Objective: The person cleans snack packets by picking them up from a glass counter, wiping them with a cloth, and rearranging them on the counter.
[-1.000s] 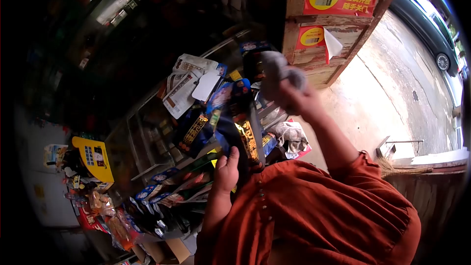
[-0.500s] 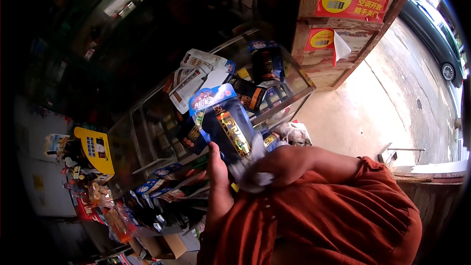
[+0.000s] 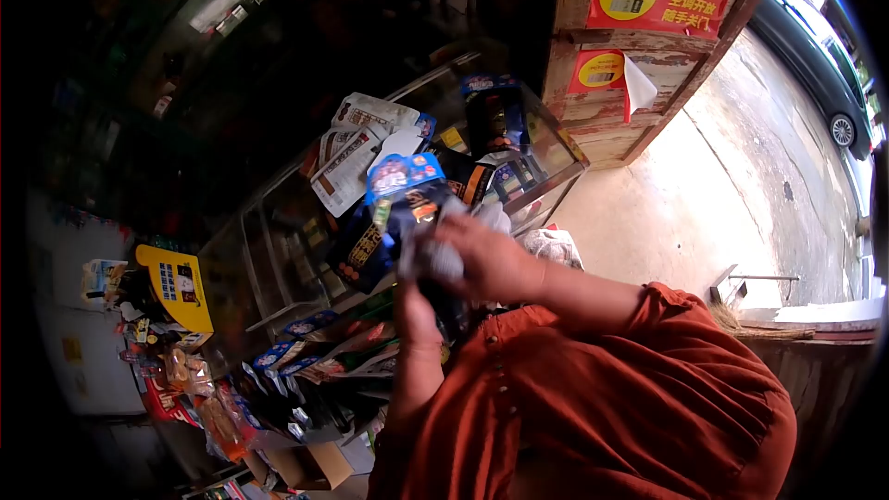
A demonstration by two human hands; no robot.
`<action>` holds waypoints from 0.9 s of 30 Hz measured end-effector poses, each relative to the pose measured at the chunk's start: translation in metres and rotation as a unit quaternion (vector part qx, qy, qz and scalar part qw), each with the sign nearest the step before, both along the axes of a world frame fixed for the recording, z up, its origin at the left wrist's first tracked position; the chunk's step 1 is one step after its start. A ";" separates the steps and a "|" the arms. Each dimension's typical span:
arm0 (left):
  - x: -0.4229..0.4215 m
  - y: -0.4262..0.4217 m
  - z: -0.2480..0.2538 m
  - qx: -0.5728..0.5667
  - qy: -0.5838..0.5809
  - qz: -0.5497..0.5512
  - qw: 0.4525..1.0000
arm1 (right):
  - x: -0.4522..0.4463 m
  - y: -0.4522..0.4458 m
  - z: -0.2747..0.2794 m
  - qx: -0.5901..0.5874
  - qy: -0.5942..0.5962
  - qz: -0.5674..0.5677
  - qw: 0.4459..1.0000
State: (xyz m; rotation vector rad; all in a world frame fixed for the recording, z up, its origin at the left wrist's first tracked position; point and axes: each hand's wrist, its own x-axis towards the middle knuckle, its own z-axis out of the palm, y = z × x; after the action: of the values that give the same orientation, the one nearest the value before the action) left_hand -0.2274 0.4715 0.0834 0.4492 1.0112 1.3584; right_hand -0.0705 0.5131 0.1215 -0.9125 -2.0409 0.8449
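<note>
My left hand (image 3: 419, 338) grips a dark packet (image 3: 414, 196) with a blue top and gold lettering, its thumb at the packet's lower left edge. On the packet's front lies my right hand (image 3: 491, 261), closed on a greyish cloth (image 3: 439, 259) that is blurred by motion and covers the lower part. Behind them, a glass display case (image 3: 269, 222) carries white printed packets (image 3: 347, 167), another dark packet (image 3: 362, 245) and a dark blue packet (image 3: 496, 120) farther back.
A yellow display box (image 3: 188, 292) stands at the left, above bagged goods (image 3: 222, 421). More packets (image 3: 306, 366) hang below the case. An open cardboard box (image 3: 319, 465) is at the bottom. A wooden door (image 3: 593, 120) with red posters and a parked car (image 3: 815, 65) are at the right.
My right hand first swung the cloth down from the upper right onto the packet, then moved up across its front. The packet turned to face me and now sits partly covered.
</note>
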 end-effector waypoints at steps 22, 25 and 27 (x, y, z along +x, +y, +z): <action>-0.033 -0.008 0.000 -0.017 -0.096 -0.009 0.995 | 0.025 0.010 -0.034 -0.176 0.037 0.187 0.966; -0.058 -0.008 -0.002 0.044 -0.132 0.000 0.990 | 0.050 -0.001 -0.034 -0.225 0.008 0.449 0.865; -0.068 -0.010 -0.006 0.049 -0.166 0.024 0.985 | 0.076 0.011 -0.033 -0.317 0.115 0.473 0.814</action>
State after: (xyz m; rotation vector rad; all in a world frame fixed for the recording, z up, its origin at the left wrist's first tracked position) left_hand -0.2956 0.4614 0.0773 0.2599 0.6857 1.4740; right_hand 0.0059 0.5242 0.0882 0.0250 -1.9492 2.1424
